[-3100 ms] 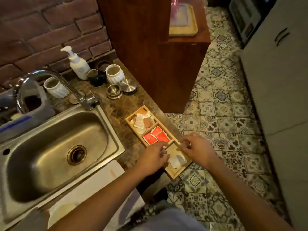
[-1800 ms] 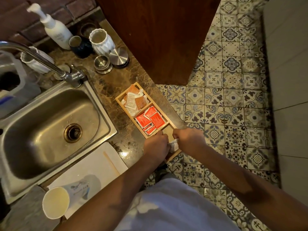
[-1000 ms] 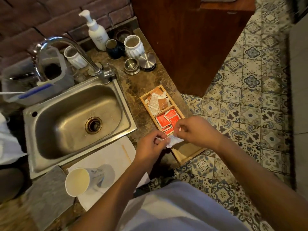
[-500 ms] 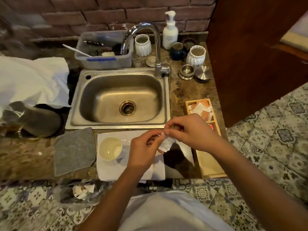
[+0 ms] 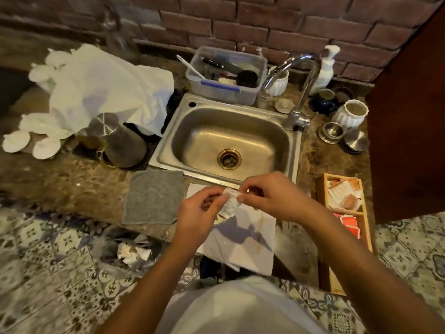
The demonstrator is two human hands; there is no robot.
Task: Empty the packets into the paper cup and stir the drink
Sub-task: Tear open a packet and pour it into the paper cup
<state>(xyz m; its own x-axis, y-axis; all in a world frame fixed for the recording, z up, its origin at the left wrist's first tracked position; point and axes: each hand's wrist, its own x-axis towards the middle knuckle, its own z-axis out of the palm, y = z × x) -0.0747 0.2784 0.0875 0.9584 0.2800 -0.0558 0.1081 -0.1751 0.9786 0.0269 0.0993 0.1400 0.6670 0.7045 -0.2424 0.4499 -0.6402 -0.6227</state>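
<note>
**Both hands pinch one packet above the white sheet**

I have the white packet (image 5: 230, 204) held between both hands, in the air over the white paper sheet (image 5: 243, 237) at the counter's front edge. Its long axis runs from upper right to lower left, the top edge up at my right fingertips and the lower end hanging toward my left palm.

My left hand (image 5: 199, 214) comes in from below, palm turned up and inward, thumb and forefinger closed on the packet's left side, the other fingers curled. My right hand (image 5: 269, 197) reaches across from the right, knuckles up, thumb and forefinger pinching the top corner. The two pinches nearly touch.

I cannot see the paper cup; my left hand covers that part of the sheet.

A grey mat (image 5: 154, 196) lies just left of the sheet. To the right stands the wooden tray (image 5: 321, 206) with more packets, its long side running along the counter's right edge. Beyond the hands sits the steel sink (image 5: 231, 143), and behind it the tap (image 5: 301, 92) and a plastic tub (image 5: 226, 75) against the brick wall.
</note>
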